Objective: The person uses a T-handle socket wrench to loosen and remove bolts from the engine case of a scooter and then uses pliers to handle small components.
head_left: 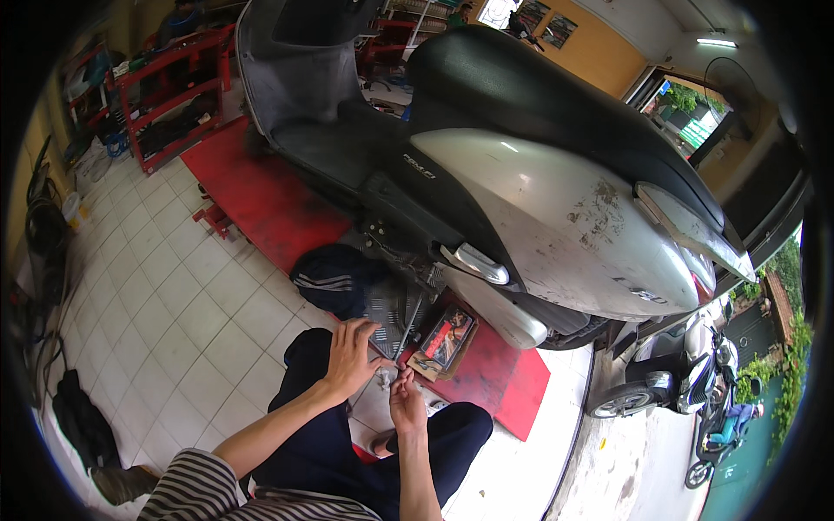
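My left hand is raised above my lap, fingers curved and apart from the thumb, with nothing plainly in it. Close beside it, my right hand is turned palm up, its fingertips pinched together; whatever they hold is too small to name. Just past the hands, a tray-like box with red and black inside rests on the red platform, a brown cardboard piece at its near edge. A slim metal rod slants down beside the box. The silver and black scooter stands over all this.
The red lift platform runs under the scooter. A dark cloth item with white stripes lies left of the box. A red tool rack stands far left on the tiled floor. Parked motorbikes are at the right.
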Demonstrator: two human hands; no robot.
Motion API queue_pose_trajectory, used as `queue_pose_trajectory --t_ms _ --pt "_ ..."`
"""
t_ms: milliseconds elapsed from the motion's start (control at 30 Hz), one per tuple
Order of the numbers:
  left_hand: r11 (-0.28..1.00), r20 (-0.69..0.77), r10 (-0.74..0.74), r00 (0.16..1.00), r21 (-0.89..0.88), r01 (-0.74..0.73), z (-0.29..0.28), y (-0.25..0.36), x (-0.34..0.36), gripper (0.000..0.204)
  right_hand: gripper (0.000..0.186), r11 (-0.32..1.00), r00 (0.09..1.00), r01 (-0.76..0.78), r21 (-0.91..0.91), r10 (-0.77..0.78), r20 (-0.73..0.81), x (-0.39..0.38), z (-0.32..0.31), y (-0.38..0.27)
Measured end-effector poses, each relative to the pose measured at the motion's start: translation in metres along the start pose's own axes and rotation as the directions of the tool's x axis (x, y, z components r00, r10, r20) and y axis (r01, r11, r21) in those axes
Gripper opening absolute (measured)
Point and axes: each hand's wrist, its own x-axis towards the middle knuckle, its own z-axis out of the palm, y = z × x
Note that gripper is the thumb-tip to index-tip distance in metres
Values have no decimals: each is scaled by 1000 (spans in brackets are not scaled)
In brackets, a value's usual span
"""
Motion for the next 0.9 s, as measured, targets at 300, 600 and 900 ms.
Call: queue_pose_trajectory --t_ms 300,600,900 --pt "929 348 308 886 92 -359 17 -17 -21 35 21 673 881 442 -592 -448 148 -11 14 2" --pt "988 368 80 927 -149 -27 22 -13 -30 33 11 -529 515 482 -698 -473 715 -35 98 23" --pt "840 284 -211 935 -437 322 32 -23 -41 14 18 -325 606 547 -772 -483 632 -17 104 8"
